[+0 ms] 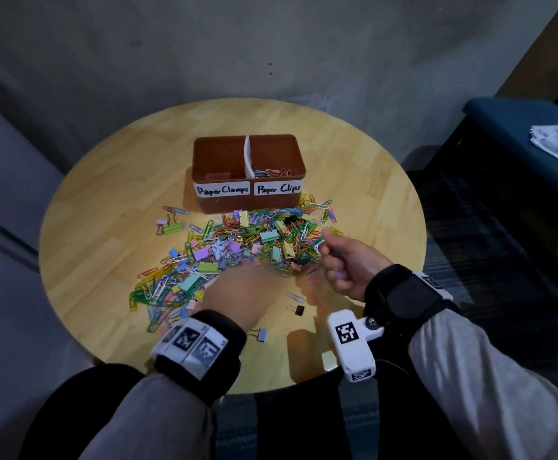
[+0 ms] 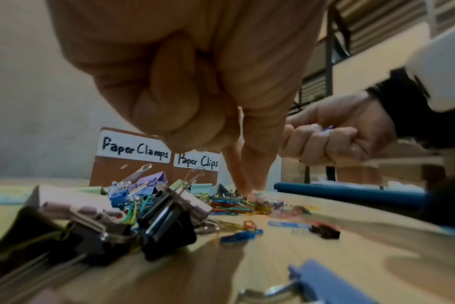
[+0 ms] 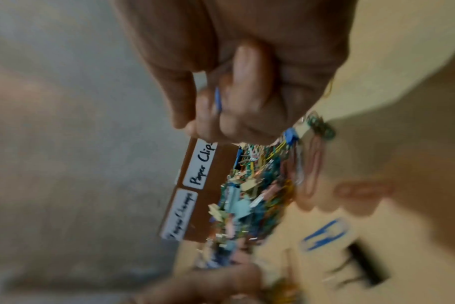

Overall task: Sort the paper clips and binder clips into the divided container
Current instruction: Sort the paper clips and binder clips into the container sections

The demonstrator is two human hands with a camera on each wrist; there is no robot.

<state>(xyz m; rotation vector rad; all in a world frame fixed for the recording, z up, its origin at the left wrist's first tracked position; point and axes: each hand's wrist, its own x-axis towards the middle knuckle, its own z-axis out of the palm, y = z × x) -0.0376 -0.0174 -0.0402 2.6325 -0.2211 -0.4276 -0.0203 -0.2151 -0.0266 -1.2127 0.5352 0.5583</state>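
Right hand (image 1: 349, 263) fisted round paper clips (image 3: 218, 100) beside the pile (image 1: 238, 247); left hand (image 2: 185, 82), fingers curled, forefinger and thumb reaching into the pile.

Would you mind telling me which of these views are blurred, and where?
Head view: the left hand is motion-smeared, the container labels sharp. Left wrist view: near binder clips soft. Right wrist view: blurred throughout, the right hand included.

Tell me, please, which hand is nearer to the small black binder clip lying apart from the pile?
Left. The left hand reaches into the pile just beside the black binder clip. The right hand is raised beyond it, fingers curled round paper clips.
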